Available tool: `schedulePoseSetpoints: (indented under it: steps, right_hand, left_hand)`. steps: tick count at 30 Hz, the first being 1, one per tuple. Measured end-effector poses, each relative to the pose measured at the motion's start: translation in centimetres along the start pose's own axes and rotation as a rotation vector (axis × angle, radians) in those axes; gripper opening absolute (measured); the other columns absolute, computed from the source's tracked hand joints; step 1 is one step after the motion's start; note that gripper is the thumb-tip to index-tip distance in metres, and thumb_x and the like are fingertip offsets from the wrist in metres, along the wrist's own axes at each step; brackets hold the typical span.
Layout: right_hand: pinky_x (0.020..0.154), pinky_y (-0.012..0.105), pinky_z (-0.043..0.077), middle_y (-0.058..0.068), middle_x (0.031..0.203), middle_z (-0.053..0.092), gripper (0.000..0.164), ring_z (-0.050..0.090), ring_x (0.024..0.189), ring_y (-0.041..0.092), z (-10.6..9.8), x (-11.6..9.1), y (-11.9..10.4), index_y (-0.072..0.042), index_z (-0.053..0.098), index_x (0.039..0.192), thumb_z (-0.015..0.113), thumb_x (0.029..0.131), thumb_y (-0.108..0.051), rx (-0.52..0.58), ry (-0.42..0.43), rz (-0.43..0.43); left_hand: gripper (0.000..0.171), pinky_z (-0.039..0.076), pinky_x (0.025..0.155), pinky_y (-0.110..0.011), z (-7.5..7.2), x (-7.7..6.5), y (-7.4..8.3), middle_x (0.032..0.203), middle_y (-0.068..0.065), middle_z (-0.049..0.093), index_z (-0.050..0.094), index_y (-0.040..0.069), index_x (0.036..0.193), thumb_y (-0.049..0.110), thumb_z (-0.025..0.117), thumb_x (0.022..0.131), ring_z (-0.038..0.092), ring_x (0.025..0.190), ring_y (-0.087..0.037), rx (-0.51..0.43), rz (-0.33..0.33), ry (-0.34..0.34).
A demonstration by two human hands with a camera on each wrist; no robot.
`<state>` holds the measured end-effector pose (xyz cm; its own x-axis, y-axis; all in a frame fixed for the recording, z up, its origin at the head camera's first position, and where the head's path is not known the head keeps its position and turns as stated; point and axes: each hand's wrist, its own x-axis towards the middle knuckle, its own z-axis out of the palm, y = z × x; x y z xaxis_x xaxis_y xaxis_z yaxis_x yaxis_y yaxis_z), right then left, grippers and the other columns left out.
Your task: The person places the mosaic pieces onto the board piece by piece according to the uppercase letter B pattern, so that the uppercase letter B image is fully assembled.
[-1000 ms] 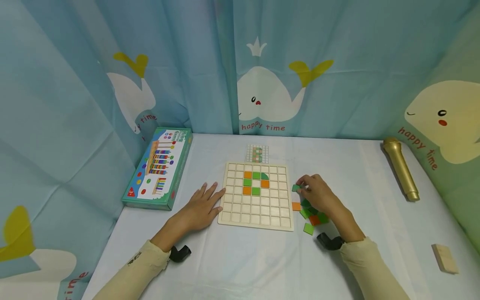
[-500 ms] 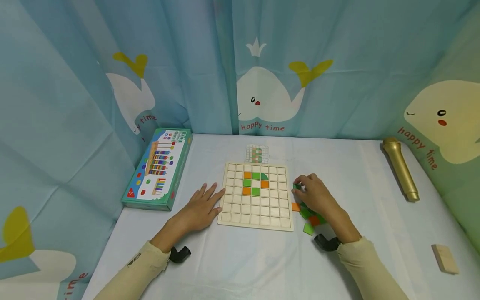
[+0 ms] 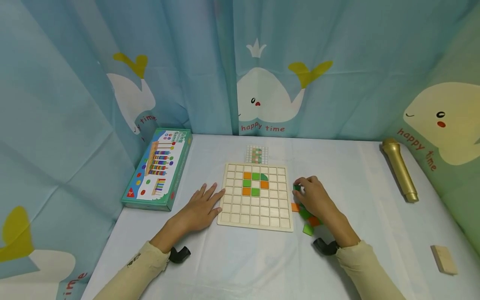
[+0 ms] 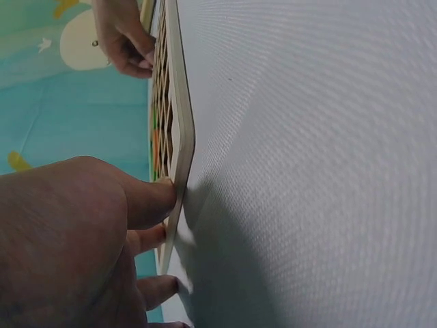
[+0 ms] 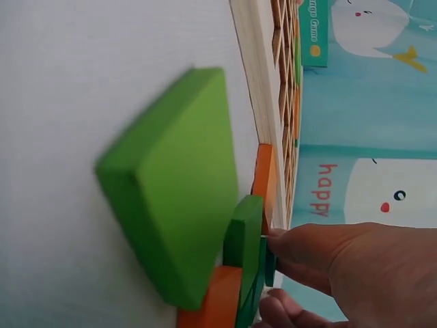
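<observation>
Light green tile [image 3: 308, 229]: loose, near right, apart from the board; my right wrist could sweep it away if it drops low.
Left hand [image 3: 198, 210]: fingers spread, thumb touching the board's left edge; a hard push here could slide the board.
Orange tile [image 3: 295, 207]: at the board's right edge; touching or just beside, I cannot tell.
Right hand [image 3: 318, 198]: well apart from my left, thumb and fingers pinching a dark green piece [image 3: 296, 187]; so small a piece could slip.
Grid board [image 3: 255, 217]: between my hands, seven coloured pieces in its cells.
Pattern card [image 3: 257, 155]: beyond the board; its tiny print could be misread.
</observation>
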<state>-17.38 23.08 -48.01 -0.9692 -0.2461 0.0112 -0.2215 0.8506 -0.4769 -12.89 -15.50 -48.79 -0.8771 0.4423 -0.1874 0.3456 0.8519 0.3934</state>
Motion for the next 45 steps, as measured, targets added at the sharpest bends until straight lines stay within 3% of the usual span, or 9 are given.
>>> schedulePoseSetpoints:
  steps: [7,12,19,25,30,34,45]
  right_hand:
    - [0.083,0.051,0.054,0.027,0.115,0.059,0.027,0.059,0.098,0.036,0.0,0.1,0.0,0.004,0.066,0.122,0.072,0.1,-0.01,-0.005,0.034,0.002]
    - [0.086,0.051,0.053,0.025,0.12,0.058,0.029,0.058,0.102,0.035,0.0,0.2,-1.2,0.003,0.065,0.124,0.071,0.102,-0.014,0.054,0.013,0.002]
    - [0.084,0.044,0.053,0.017,0.109,0.06,0.025,0.06,0.096,0.029,1.4,0.4,-3.9,0.0,0.062,0.117,0.075,0.098,-0.009,0.108,-0.017,-0.135]
    - [0.075,0.037,0.047,0.009,0.102,0.059,0.017,0.05,0.082,0.019,3.1,0.8,-5.5,-0.006,0.064,0.106,0.076,0.097,-0.014,0.06,-0.038,-0.16]
    - [0.077,0.042,0.049,0.008,0.102,0.062,0.016,0.054,0.083,0.02,3.9,1.2,-6.3,-0.008,0.068,0.104,0.078,0.096,-0.018,0.0,-0.01,-0.168]
    - [0.08,0.045,0.049,0.008,0.102,0.063,0.015,0.057,0.087,0.022,4.0,1.5,-6.5,-0.008,0.07,0.104,0.079,0.096,-0.017,-0.014,-0.018,-0.172]
    - [0.076,0.038,0.043,0.007,0.104,0.062,0.012,0.057,0.088,0.02,3.5,1.6,-6.6,-0.009,0.071,0.106,0.073,0.096,-0.002,0.017,-0.074,-0.198]
  left_hand:
    - [0.061,0.016,0.127,-0.066,0.1,0.1,-0.1,0.175,-0.017,0.018,0.032,0.016,0.168,0.035,0.049,0.113,0.009,0.161,-0.048,0.012,0.004,0.0]
    - [0.06,0.016,0.127,-0.066,0.0,0.0,-0.1,0.175,-0.018,0.018,0.033,0.015,0.167,0.035,0.049,0.112,0.009,0.161,-0.049,0.006,0.005,-0.001]
    - [0.06,0.017,0.127,-0.066,0.0,0.0,0.0,0.175,-0.018,0.018,0.032,0.016,0.167,0.035,0.049,0.113,0.01,0.161,-0.049,0.008,0.008,0.002]
    - [0.06,0.017,0.127,-0.066,0.1,0.1,-0.1,0.175,-0.018,0.019,0.033,0.015,0.167,0.035,0.049,0.112,0.01,0.161,-0.049,0.012,0.011,0.003]
    - [0.06,0.017,0.127,-0.066,0.2,0.1,-0.2,0.175,-0.018,0.019,0.033,0.016,0.167,0.034,0.049,0.112,0.01,0.161,-0.049,0.012,0.015,0.008]
    - [0.06,0.017,0.127,-0.066,0.2,0.1,-0.2,0.175,-0.018,0.018,0.032,0.016,0.167,0.035,0.049,0.113,0.01,0.161,-0.049,0.013,0.016,0.006]
    - [0.061,0.016,0.128,-0.064,0.2,0.2,-0.3,0.176,-0.015,0.016,0.03,0.019,0.168,0.037,0.048,0.113,0.008,0.162,-0.047,0.02,-0.001,-0.013]
